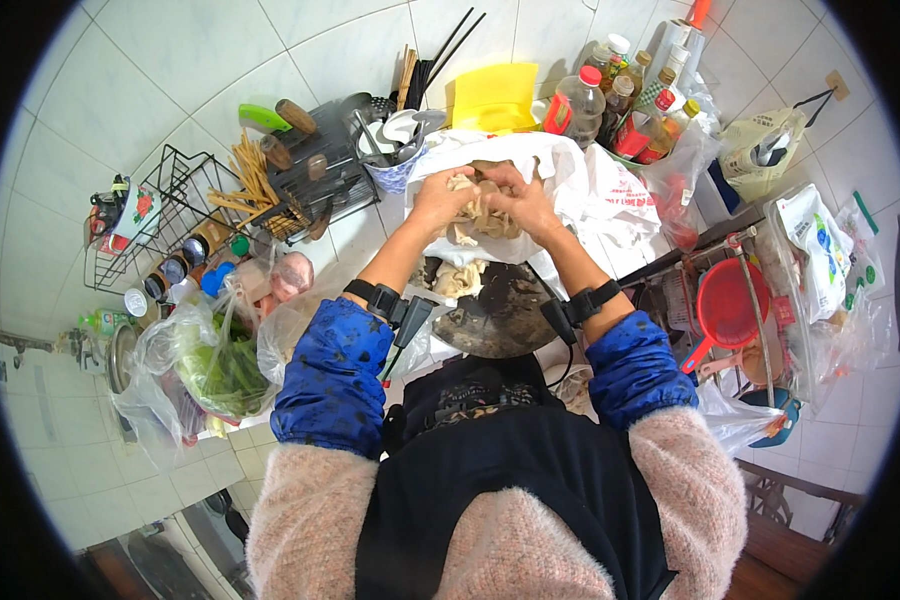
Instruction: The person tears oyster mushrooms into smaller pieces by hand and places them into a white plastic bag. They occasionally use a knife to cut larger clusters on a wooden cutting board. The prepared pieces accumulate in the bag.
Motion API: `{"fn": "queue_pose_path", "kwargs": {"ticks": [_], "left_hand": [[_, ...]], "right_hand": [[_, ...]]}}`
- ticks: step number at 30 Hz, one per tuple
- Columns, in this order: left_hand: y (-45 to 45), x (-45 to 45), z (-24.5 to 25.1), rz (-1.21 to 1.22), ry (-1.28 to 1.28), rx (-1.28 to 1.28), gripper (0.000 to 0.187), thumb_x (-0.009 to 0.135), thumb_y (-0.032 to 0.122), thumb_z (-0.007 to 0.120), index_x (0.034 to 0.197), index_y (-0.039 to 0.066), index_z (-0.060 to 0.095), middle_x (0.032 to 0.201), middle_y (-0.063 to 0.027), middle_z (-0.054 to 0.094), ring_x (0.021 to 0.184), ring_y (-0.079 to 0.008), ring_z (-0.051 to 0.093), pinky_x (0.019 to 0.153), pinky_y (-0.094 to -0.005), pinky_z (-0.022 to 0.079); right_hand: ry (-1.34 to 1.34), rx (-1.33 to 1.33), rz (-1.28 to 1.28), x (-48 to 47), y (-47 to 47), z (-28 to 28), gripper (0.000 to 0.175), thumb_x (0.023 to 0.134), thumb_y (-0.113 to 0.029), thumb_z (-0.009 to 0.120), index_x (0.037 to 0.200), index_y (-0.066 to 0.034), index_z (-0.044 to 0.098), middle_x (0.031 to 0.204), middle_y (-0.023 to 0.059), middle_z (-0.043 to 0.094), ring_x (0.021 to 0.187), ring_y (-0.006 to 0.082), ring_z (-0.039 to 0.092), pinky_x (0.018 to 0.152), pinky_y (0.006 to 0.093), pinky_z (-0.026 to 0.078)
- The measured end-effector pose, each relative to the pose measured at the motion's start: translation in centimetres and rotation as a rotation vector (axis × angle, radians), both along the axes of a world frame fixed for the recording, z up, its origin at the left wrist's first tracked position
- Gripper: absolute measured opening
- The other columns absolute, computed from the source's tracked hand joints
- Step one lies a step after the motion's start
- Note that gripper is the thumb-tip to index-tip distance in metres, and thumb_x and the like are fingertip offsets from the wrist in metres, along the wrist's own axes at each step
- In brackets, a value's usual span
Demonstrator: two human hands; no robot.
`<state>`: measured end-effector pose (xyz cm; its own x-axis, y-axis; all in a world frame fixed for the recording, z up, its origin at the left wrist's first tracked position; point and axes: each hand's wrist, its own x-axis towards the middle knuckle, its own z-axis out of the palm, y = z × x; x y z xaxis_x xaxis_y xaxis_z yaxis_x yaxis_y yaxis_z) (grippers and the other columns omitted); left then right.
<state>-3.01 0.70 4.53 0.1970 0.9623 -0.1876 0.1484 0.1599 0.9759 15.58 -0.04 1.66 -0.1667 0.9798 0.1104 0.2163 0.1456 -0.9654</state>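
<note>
My left hand (pixel 444 196) and my right hand (pixel 526 201) are close together, their bent fingers gripping soft beige-grey food pieces (pixel 484 223). Whether these are mushroom or tripe I cannot tell. The pile lies in the mouth of a white plastic bag (pixel 562 169) with red print, and my fingers partly cover it. Just below my hands, a dark, round chopping board (pixel 491 319) holds a crumpled pale piece (pixel 457 279) at its upper left edge. Both my wrists wear black straps with small devices and cables.
Left of my hands stand a utensil bowl (pixel 394 178), a knife rack (pixel 319 161) and jars (pixel 172 268). Bagged green vegetables (pixel 225 375) sit nearer. Several sauce bottles (pixel 634 105) crowd the back right. A red strainer (pixel 733 304) hangs on the right-hand rack (pixel 759 300).
</note>
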Motion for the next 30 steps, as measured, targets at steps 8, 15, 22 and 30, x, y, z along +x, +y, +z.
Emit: {"fn": "queue_pose_path", "kwargs": {"ticks": [8,15,22,30], "left_hand": [[-0.3,-0.4,0.5,-0.085,-0.487,-0.205,0.045,0.093,0.007,0.063,0.133,-0.002,0.046,0.113,-0.0103,0.059,0.092,-0.0157,0.061,0.076,-0.0281,0.054],[-0.4,-0.8,0.6,-0.002,-0.517,-0.197,0.039,0.09,-0.005,0.058,0.128,-0.003,0.05,0.104,-0.0106,0.062,0.088,-0.0159,0.062,0.07,-0.0259,0.054],[0.1,-0.9,-0.2,0.204,-0.136,-0.117,0.037,0.089,0.004,0.064,0.125,-0.002,0.055,0.104,-0.0086,0.062,0.085,-0.015,0.062,0.068,-0.0257,0.052],[0.2,0.2,-0.4,-0.062,-0.043,-0.043,0.029,0.09,0.023,0.067,0.111,0.003,0.066,0.105,-0.0051,0.066,0.085,-0.0123,0.063,0.07,-0.0251,0.051]], "right_hand": [[0.272,-0.29,0.105,-0.5,-0.8,1.7,0.038,0.086,-0.009,0.072,0.12,0.0018,0.058,0.095,0.0051,0.067,0.083,0.013,0.065,0.065,0.0262,0.054],[0.384,-0.248,-0.136,0.3,-0.9,2.3,0.033,0.079,-0.004,0.075,0.105,0.0007,0.056,0.092,0.0028,0.059,0.071,0.0114,0.06,0.055,0.0252,0.053],[0.372,-0.169,-0.086,0.5,-1.3,2.1,0.025,0.079,-0.005,0.072,0.099,0.0003,0.057,0.087,0.003,0.061,0.072,0.0112,0.059,0.061,0.0261,0.05],[-0.218,0.09,0.052,0.1,-0.6,0.8,0.028,0.078,-0.01,0.071,0.102,-0.0028,0.06,0.081,0.0002,0.06,0.073,0.0095,0.055,0.066,0.025,0.047]]}}
